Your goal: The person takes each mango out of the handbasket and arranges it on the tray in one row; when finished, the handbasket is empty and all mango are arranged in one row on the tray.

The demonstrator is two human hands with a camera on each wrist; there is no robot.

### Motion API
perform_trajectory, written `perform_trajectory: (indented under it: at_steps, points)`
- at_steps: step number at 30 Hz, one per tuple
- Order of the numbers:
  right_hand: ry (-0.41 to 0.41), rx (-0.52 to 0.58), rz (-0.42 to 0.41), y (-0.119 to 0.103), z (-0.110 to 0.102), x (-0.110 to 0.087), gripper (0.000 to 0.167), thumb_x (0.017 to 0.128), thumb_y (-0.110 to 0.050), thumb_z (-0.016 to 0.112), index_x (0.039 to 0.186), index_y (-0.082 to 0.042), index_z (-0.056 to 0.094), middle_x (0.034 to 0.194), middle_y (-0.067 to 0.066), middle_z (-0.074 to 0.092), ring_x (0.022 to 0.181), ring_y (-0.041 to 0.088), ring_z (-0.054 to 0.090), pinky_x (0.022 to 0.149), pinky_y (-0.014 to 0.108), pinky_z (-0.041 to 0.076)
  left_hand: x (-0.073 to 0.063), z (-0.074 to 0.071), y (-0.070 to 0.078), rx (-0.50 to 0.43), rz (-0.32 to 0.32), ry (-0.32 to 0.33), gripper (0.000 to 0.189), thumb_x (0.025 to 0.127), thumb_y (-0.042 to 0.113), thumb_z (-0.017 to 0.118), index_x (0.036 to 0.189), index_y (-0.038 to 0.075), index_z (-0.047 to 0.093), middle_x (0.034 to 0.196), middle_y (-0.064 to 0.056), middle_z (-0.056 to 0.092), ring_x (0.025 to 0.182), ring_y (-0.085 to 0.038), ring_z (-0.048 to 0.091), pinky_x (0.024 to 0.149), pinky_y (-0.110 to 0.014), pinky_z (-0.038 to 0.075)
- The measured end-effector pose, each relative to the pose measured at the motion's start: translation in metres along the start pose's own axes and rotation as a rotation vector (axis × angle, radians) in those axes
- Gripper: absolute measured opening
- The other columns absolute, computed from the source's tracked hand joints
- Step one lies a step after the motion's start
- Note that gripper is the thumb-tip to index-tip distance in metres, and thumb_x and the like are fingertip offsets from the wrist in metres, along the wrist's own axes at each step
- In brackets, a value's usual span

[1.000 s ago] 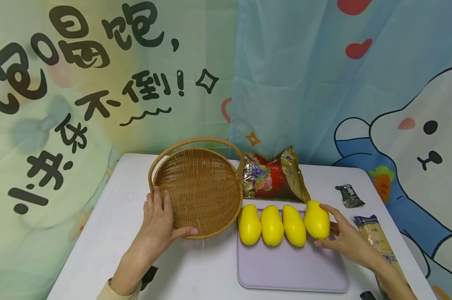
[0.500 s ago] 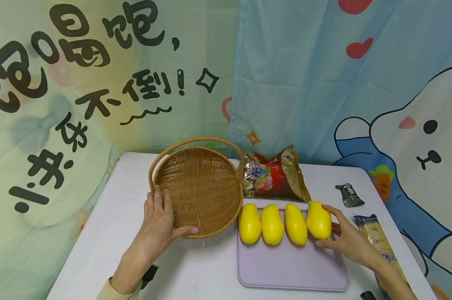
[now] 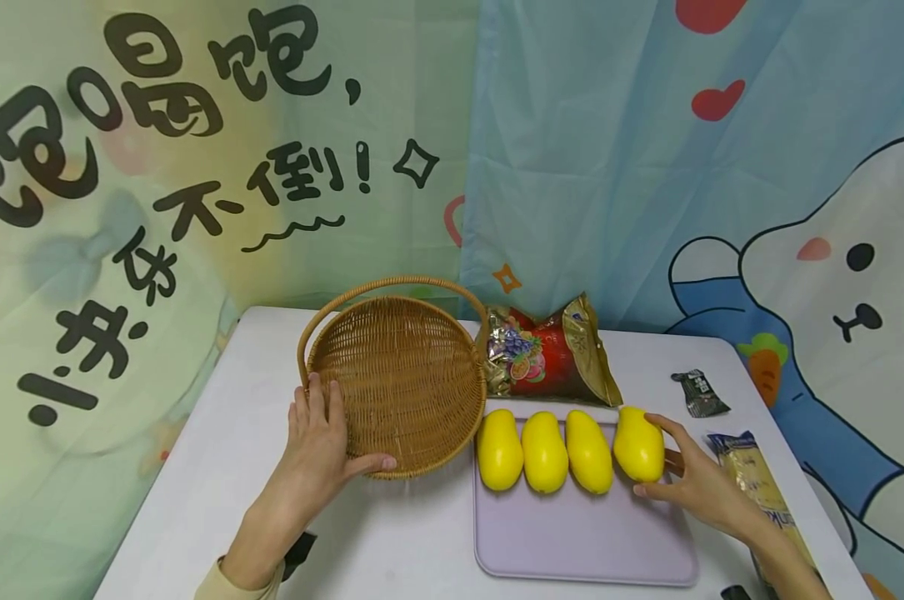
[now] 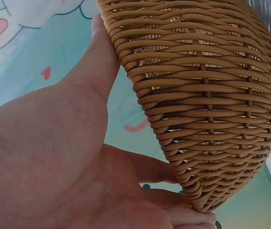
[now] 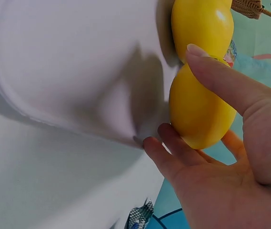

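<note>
A wicker basket [image 3: 402, 383] with an arched handle has its round opening turned toward me. My left hand [image 3: 312, 458] rests on its lower left rim, fingers extended and thumb spread; the left wrist view shows the basket's woven side [image 4: 206, 95] against the fingers and thumb. My right hand [image 3: 695, 483] holds a yellow mango [image 3: 639, 444] at the right end of a row, thumb on one side and fingers on the other, as the mango [image 5: 199, 109] shows in the right wrist view. The other mangoes [image 3: 545, 452] lie side by side on a lilac tray [image 3: 579, 542].
Behind the tray lies a red and gold snack bag [image 3: 549, 354], close to the basket. A small dark wrapped packet [image 3: 699, 393] and a gold packet [image 3: 759, 479] lie on the right of the white table [image 3: 392, 542]. A printed curtain [image 3: 556, 167] hangs behind.
The right hand and its mango have shifted slightly right, widening the gap to the neighbouring mango. That neighbour moved a little right, then back. The left hand and basket stay in place.
</note>
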State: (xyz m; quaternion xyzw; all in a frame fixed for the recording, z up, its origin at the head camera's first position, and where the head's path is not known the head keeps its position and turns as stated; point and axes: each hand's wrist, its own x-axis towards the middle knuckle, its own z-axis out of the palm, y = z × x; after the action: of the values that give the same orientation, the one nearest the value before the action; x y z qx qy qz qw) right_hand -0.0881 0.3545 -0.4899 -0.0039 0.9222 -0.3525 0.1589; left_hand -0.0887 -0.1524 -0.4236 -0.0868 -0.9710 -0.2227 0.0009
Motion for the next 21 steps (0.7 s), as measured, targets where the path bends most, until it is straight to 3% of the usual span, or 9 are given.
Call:
perform_trajectory:
  at_steps: [12, 21]
  points:
    - [0.007, -0.034, -0.036, 0.0031, 0.0038, 0.0029, 0.117, 0.075, -0.042, 0.089, 0.162, -0.020, 0.013, 0.160, 0.035, 0.022, 0.131, 0.062, 0.043, 0.100, 0.070, 0.045, 0.0009, -0.0005, 0.0005, -0.004, -0.013, -0.017, 0.126, 0.075, 0.060, 0.079, 0.152, -0.019, 0.018, 0.158, -0.046, 0.002, 0.145, -0.066, 0.001, 0.117, -0.073, 0.014]
    - [0.038, -0.115, -0.052, 0.0047, 0.0084, 0.0037, 0.121, 0.073, -0.039, 0.091, 0.161, -0.014, 0.013, 0.156, 0.034, 0.030, 0.126, 0.055, 0.050, 0.099, 0.067, 0.047, 0.0011, -0.0009, -0.0001, -0.012, -0.008, -0.005, 0.126, 0.074, 0.058, 0.080, 0.153, -0.019, 0.018, 0.159, -0.046, 0.002, 0.145, -0.067, 0.001, 0.117, -0.073, 0.014]
